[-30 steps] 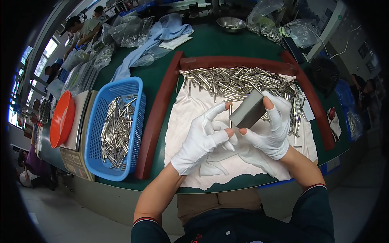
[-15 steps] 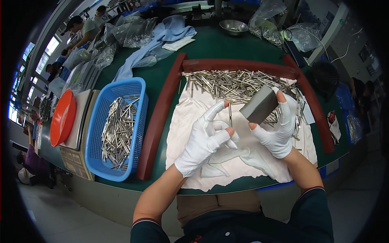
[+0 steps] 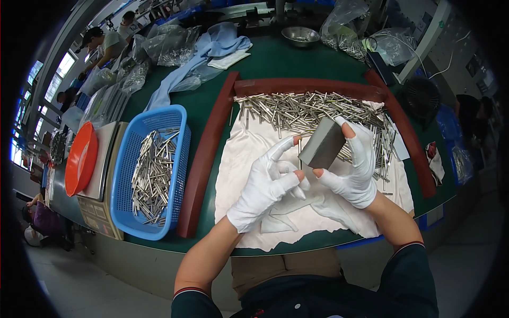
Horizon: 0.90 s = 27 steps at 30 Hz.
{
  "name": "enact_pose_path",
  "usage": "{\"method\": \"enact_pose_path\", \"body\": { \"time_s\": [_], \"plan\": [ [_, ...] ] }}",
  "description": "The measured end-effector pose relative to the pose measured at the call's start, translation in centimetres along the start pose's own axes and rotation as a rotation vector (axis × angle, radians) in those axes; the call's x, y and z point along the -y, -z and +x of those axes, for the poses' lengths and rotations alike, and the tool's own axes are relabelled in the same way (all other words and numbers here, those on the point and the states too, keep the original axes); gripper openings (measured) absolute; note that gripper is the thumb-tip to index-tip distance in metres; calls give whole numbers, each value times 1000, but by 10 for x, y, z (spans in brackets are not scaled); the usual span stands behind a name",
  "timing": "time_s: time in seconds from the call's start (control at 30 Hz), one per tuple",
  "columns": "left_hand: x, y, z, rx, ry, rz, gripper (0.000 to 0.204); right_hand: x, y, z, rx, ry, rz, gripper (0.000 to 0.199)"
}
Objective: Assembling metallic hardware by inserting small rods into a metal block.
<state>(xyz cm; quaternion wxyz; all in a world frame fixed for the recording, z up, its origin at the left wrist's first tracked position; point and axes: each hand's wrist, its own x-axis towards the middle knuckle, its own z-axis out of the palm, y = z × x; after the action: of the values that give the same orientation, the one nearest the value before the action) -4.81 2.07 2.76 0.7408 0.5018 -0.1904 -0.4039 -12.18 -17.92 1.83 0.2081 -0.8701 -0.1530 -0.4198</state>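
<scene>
Left hand (image 3: 265, 183), gloved in white with thumb and forefinger tips bare, pinches one slim metal pin (image 3: 299, 146) between those two tips, one near each end. Pin stands roughly upright in the picture, above a pale pink cloth (image 3: 236, 164). Right hand (image 3: 358, 177), gloved likewise, holds a grey block (image 3: 324, 144) between thumb and forefinger, on the pin's right. Block's near corner comes right up to the pin; cannot tell from this angle whether they touch.

Handling, by judgement: pin looks light, stiff and smooth, probably slippery under glove fabric, so bare skin at the two ends seems the best hold; it leaves the shaft exposed. Unlikely to break, easy to drop or roll. Block seems rigid, perhaps heavier than the pin, with flat faces and square edges; take it across opposite edges, fingers clear of the face turned to the pin.

Surroundings: loose heap of similar pins (image 3: 305, 108) along the cloth's far side, against a dark red rail (image 3: 307, 86). More pins lie in a blue basket (image 3: 183, 124) to the left. Crumpled white cloth (image 3: 328, 206) beneath the hands.
</scene>
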Motion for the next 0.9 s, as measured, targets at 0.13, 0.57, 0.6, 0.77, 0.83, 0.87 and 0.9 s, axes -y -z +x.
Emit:
{"method": "enact_pose_path", "body": {
  "time_s": [0.13, 0.57, 0.6, 0.77, 0.83, 0.87, 0.9],
  "plan": [
    [1, -4, 0, -21, 1, 7, 70, 6, -2, 5, -15, -1, 2, 92],
    [0, -3, 0, 5, 14, -17, 69, 8, -3, 1, -21, -29, 33, 92],
    [-1, -7, 0, -8, 23, -10, 70, 11, -2, 3, -38, -14, 26, 92],
    [0, 2, -1, 3, -13, -57, 70, 5, -3, -3, -10, -39, 26, 91],
    [1, 0, 0, 1, -2, -56, 70, 9, -3, 3, -23, -28, 30, 90],
    [-1, -3, 1, 10, 21, -20, 70, 12, -4, 6, -42, -25, 32, 89],
    [-2, -4, 0, 20, 45, 16, 71, 11, -4, 7, -35, -5, 11, 89]
  ]
}}
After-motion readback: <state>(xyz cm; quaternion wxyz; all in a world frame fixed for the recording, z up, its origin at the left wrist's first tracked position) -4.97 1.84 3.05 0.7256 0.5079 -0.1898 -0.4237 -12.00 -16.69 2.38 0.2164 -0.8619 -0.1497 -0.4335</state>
